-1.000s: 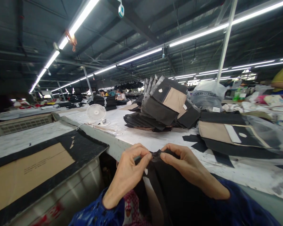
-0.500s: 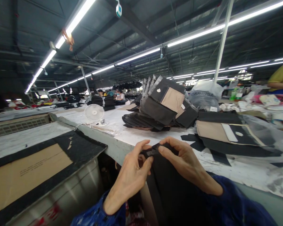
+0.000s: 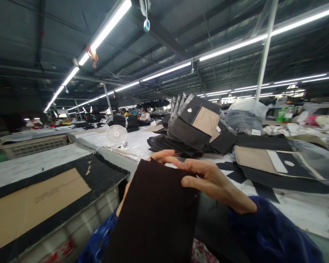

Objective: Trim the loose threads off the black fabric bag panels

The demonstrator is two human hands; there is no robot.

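Note:
A dark brown ribbed knit fabric panel (image 3: pixel 153 212) stands up flat in front of me, its top edge near the table edge. My right hand (image 3: pixel 208 179) grips its upper right corner, thumb in front and fingers reaching behind the top edge. My left hand (image 3: pixel 122 197) is almost wholly hidden behind the panel, with only a sliver near the wrist showing. Its blue patterned sleeve (image 3: pixel 98 233) shows below. Whether the left hand holds the panel is hidden.
A white-topped work table (image 3: pixel 137 146) carries a heap of black and beige fabric pieces (image 3: pixel 193 126), a flat black-and-beige piece (image 3: pixel 271 162), a white fan (image 3: pixel 116 136) and a plastic sack (image 3: pixel 245 115). A cardboard-lined bin (image 3: pixel 60 193) stands left. Workers (image 3: pixel 144 114) sit far off.
The fabric has risen and spread into a flat panel that now covers my left hand. My hands have moved apart from their pinch at its top edge, and the view has shifted slightly.

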